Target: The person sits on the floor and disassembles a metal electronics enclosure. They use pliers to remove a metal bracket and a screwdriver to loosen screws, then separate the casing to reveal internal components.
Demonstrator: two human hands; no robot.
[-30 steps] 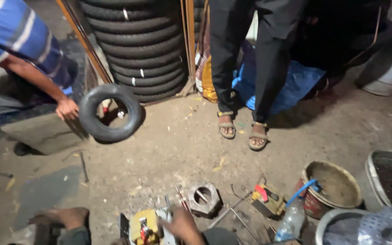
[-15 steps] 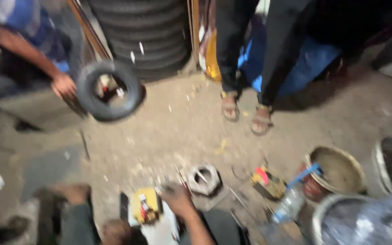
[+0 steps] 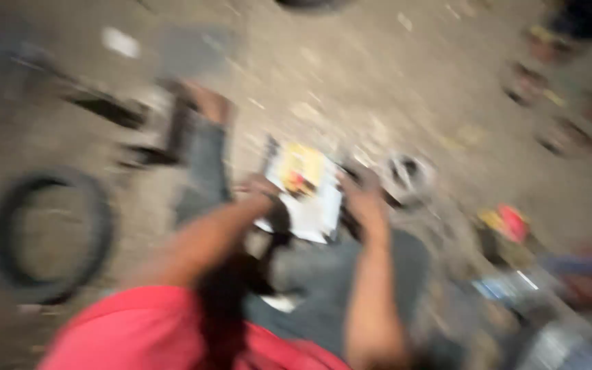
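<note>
The view is heavily motion-blurred. My left hand [image 3: 258, 188] rests at the left edge of a flat white thing [image 3: 306, 205] that carries a yellow and red item [image 3: 301, 171]. My right hand [image 3: 361, 199] is at its right edge, close to a dark object. The blur hides whether either hand grips anything. Both forearms reach up from the bottom of the view, over my red sleeve [image 3: 145, 336] and grey trousers.
A black tyre [image 3: 49, 233] lies on the dirt floor at the left. A round metal part [image 3: 405, 175] sits just right of the white thing, and a red and yellow item [image 3: 508, 223] further right. Another person's sandalled feet [image 3: 536, 75] are at the top right.
The camera has swung sharply down and to the left. The stacked tyres and standing person have left the view. Both my arms now reach to the white thing, and a tyre on the floor appears at the left.
</note>
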